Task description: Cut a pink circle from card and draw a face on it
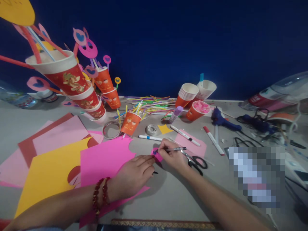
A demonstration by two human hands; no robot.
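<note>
My right hand [172, 157] grips a thin pen [173, 149], its tip on a small pink paper cutout [157, 155] lying on the grey table. My left hand [133, 175] lies flat with fingertips pressing the cutout's left edge; a red bead bracelet sits on that wrist. Under my left hand spreads a bright pink paper sheet [103, 160]. Black-handled scissors [196, 162] lie just right of my right hand.
Yellow [48, 173] and pale pink sheets [57, 134] lie at the left. Stacked red paper cups with straws and paper flowers [72, 80] stand far left. Loose straws [149, 106], tape roll [151, 129], markers [185, 135], a glue gun [220, 118] and cup stacks [187, 94] fill the back.
</note>
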